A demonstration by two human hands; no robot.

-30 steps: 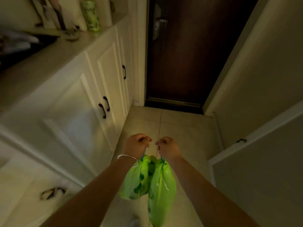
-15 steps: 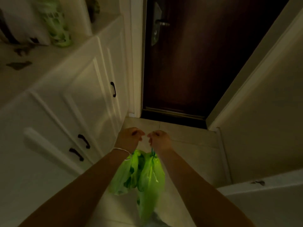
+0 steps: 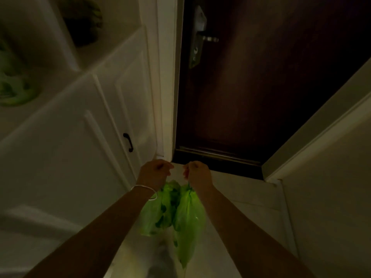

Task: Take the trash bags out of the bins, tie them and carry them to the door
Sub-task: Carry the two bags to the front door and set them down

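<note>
— Left hand point(image 3: 155, 173), bangle point(image 3: 144, 190) at the wrist: what does it carry?
— It is fisted on the neck of a green trash bag point(image 3: 158, 211), which hangs over pale floor tiles point(image 3: 247, 193).
— And the right hand point(image 3: 197, 174)?
— Clenched on a second green bag point(image 3: 188, 223), touching the first, just short of the dark door point(image 3: 261, 87), beside white cabinets point(image 3: 66, 147).

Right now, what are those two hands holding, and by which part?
Each holds a thin green plastic trash bag by its gathered top: the left hand one bag, the right hand the other. Both hang below the fists.
</note>
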